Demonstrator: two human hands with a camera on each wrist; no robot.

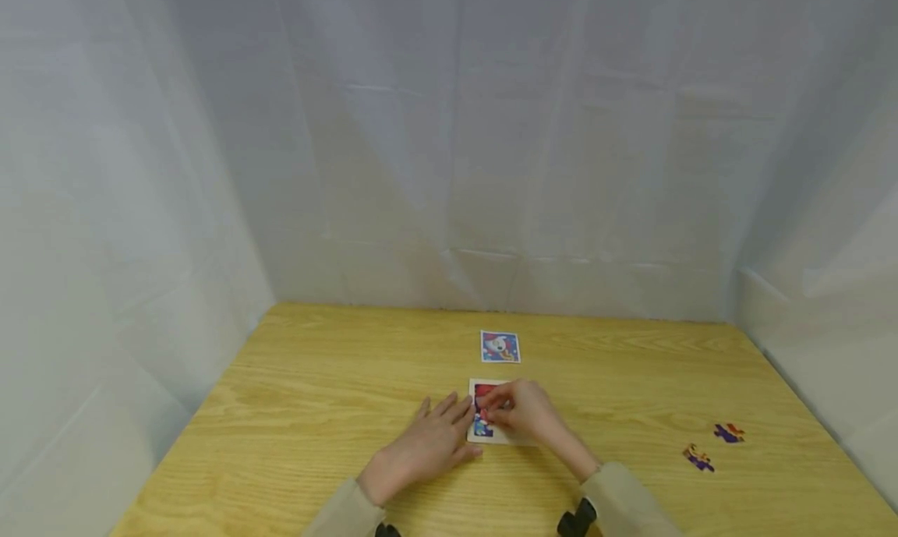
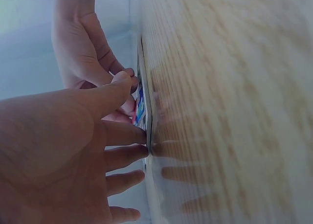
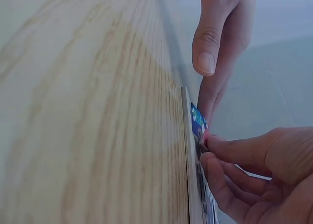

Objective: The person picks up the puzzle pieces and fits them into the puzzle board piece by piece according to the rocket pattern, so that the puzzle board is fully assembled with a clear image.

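The puzzle board point(image 1: 491, 428) lay flat on the wooden bench point(image 1: 316, 397), near the middle, right in front of us. Our left hand point(image 1: 428, 443) was spread out with straight fingers, and its fingertips pressed on the left edge of the board to hold it down. Our right hand point(image 1: 522, 412) pinched a small puzzle piece point(image 3: 198, 121) between thumb and finger and held it against the board. We think the puzzle was only partly done. Some red and blue picture showed on the board, but two loose pieces point(image 1: 712, 446) lay well apart from it, far out on the right side of the bench. So at least those two, and the one in our fingers, were left to fit. A little picture card point(image 1: 500, 347) lay just behind the board. Our hands covered much of the board, so we could not tell how many gaps it had. The wrist views looked along the bench from the side and were blurry, and we could not make out the picture on the piece.
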